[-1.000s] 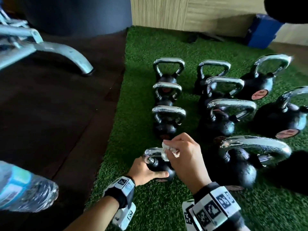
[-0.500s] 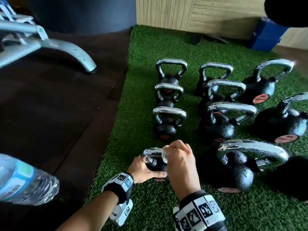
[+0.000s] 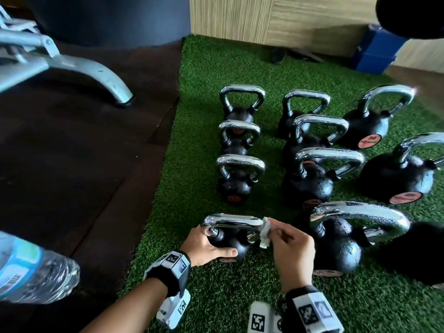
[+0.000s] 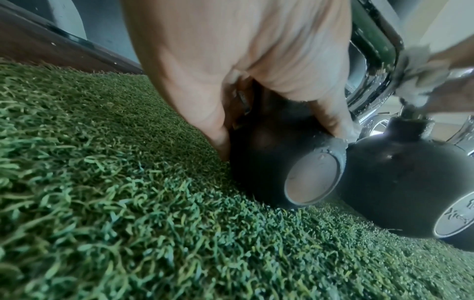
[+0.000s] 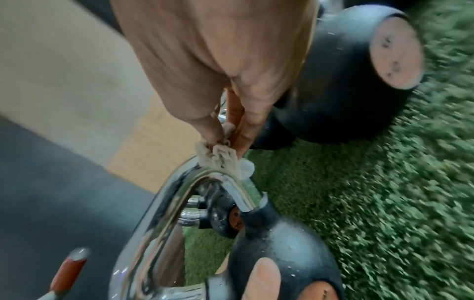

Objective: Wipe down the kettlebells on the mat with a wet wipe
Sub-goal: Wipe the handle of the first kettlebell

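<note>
A small black kettlebell (image 3: 228, 241) with a chrome handle (image 3: 234, 222) lies tipped on the green turf mat (image 3: 204, 140), nearest of the left row. My left hand (image 3: 206, 246) grips its black body (image 4: 259, 154), thumb across the front. My right hand (image 3: 288, 248) pinches a crumpled white wet wipe (image 3: 264, 233) against the handle's right corner (image 5: 205, 174). The wipe (image 5: 220, 156) sits between thumb and fingertips. Several more black kettlebells (image 3: 310, 179) lie in rows behind and to the right.
A large kettlebell (image 3: 341, 246) lies just right of my right hand. A plastic water bottle (image 3: 31, 272) shows at the lower left over the dark rubber floor (image 3: 72, 176). A grey machine leg (image 3: 96, 75) stands far left; a blue box (image 3: 377, 54) sits by the wooden wall.
My right hand has slid the wipe from the middle of the chrome handle to its right corner. The left hand keeps its grip on the kettlebell body.
</note>
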A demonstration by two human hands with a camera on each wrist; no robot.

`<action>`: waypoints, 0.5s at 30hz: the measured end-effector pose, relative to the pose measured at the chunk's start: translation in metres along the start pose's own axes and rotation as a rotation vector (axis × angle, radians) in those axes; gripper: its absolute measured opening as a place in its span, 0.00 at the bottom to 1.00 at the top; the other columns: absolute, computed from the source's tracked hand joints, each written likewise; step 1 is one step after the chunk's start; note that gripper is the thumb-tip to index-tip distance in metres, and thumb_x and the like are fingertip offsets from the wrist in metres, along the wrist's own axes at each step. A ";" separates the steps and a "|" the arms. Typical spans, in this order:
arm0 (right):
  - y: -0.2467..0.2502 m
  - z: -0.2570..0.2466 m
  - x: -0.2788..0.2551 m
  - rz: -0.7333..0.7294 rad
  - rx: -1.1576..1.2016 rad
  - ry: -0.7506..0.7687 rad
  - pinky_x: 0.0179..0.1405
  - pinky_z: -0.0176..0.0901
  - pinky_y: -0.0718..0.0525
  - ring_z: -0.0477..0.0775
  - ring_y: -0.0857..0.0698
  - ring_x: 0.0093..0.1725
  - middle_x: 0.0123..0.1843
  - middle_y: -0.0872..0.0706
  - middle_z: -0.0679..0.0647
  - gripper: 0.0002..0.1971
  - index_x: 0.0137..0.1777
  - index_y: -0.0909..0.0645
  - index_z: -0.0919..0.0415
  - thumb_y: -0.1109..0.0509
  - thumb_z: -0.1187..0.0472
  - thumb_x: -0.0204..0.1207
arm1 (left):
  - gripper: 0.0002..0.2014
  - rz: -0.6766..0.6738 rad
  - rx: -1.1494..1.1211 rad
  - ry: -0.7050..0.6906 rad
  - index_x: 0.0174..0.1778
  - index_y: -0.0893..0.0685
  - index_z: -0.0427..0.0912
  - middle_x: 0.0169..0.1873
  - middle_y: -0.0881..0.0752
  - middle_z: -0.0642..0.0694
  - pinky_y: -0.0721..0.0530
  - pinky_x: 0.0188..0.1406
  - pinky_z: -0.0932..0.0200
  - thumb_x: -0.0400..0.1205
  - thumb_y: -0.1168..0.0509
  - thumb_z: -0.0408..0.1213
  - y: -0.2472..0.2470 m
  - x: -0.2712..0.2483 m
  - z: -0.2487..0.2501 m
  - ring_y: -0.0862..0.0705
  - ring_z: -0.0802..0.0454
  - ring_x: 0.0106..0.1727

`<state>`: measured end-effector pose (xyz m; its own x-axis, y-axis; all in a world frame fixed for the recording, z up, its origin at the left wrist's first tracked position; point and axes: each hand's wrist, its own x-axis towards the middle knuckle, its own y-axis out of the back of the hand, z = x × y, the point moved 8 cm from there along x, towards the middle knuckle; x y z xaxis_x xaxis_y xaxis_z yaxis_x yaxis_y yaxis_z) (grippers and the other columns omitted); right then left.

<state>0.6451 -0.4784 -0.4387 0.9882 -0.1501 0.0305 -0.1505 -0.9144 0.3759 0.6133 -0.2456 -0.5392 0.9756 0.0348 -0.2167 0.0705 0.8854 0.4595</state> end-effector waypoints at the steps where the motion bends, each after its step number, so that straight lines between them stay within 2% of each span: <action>1: 0.000 0.012 0.002 -0.025 0.041 -0.070 0.21 0.41 0.20 0.46 0.18 0.23 0.34 0.07 0.42 0.11 0.49 0.07 0.48 0.23 0.67 0.75 | 0.36 -0.006 -0.006 -0.013 0.63 0.15 0.63 0.58 0.10 0.66 0.18 0.71 0.56 0.59 0.18 0.67 0.000 0.000 0.002 0.14 0.69 0.62; 3: -0.003 0.023 0.002 -0.081 0.121 -0.133 0.32 0.60 0.12 0.67 0.13 0.31 0.35 0.07 0.43 0.10 0.52 0.07 0.53 0.23 0.67 0.75 | 0.34 -0.012 -0.014 -0.034 0.64 0.15 0.64 0.59 0.11 0.66 0.18 0.72 0.55 0.61 0.17 0.65 0.000 -0.001 0.005 0.15 0.68 0.63; 4: -0.005 0.025 0.001 -0.096 0.170 -0.141 0.38 0.63 0.11 0.72 0.12 0.36 0.37 0.06 0.45 0.10 0.52 0.07 0.52 0.22 0.67 0.75 | 0.35 -0.012 -0.020 -0.037 0.64 0.15 0.62 0.59 0.10 0.65 0.18 0.72 0.55 0.61 0.17 0.64 0.000 -0.002 0.005 0.15 0.68 0.63; 5: -0.007 0.028 0.000 -0.102 0.233 -0.155 0.43 0.60 0.12 0.71 0.11 0.38 0.39 0.06 0.48 0.10 0.50 0.07 0.52 0.22 0.67 0.75 | 0.35 -0.015 -0.028 -0.040 0.65 0.14 0.60 0.58 0.10 0.66 0.18 0.72 0.54 0.62 0.17 0.64 0.000 -0.002 0.006 0.14 0.68 0.63; 6: -0.009 0.032 -0.001 -0.105 0.315 -0.189 0.47 0.57 0.13 0.67 0.10 0.40 0.41 0.05 0.51 0.10 0.50 0.07 0.52 0.22 0.68 0.74 | 0.34 -0.022 -0.032 -0.043 0.65 0.14 0.60 0.58 0.10 0.66 0.18 0.71 0.54 0.62 0.17 0.63 -0.001 -0.002 0.006 0.14 0.69 0.62; 8: -0.018 0.044 -0.006 -0.124 0.509 -0.319 0.55 0.53 0.14 0.61 0.08 0.50 0.47 0.06 0.58 0.10 0.51 0.08 0.58 0.24 0.69 0.74 | 0.33 -0.042 -0.023 -0.042 0.63 0.13 0.61 0.56 0.10 0.67 0.16 0.69 0.55 0.63 0.18 0.65 -0.002 -0.003 0.007 0.14 0.70 0.61; 9: -0.025 0.050 -0.008 -0.143 0.580 -0.377 0.56 0.52 0.13 0.60 0.08 0.52 0.49 0.06 0.61 0.10 0.52 0.09 0.62 0.26 0.72 0.75 | 0.32 -0.045 -0.026 -0.032 0.62 0.13 0.62 0.54 0.10 0.68 0.15 0.68 0.55 0.62 0.18 0.65 -0.002 -0.003 0.006 0.14 0.71 0.59; 12: -0.040 0.064 -0.017 -0.164 0.642 -0.471 0.45 0.44 0.10 0.57 0.07 0.45 0.48 0.07 0.66 0.10 0.53 0.11 0.69 0.30 0.77 0.76 | 0.31 -0.006 -0.080 0.037 0.57 0.11 0.65 0.52 0.09 0.69 0.13 0.65 0.57 0.57 0.16 0.66 0.002 -0.005 0.002 0.13 0.72 0.56; 15: -0.041 0.069 -0.020 -0.166 0.643 -0.487 0.46 0.47 0.11 0.59 0.07 0.46 0.48 0.07 0.67 0.08 0.51 0.10 0.68 0.28 0.76 0.75 | 0.32 0.014 -0.101 0.122 0.55 0.10 0.64 0.51 0.09 0.68 0.13 0.64 0.57 0.54 0.13 0.61 0.003 -0.007 0.000 0.12 0.72 0.55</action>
<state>0.6293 -0.4634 -0.5184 0.8981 -0.0051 -0.4397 -0.1365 -0.9537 -0.2679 0.6062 -0.2436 -0.5360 0.9436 0.0983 -0.3161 0.0295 0.9261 0.3760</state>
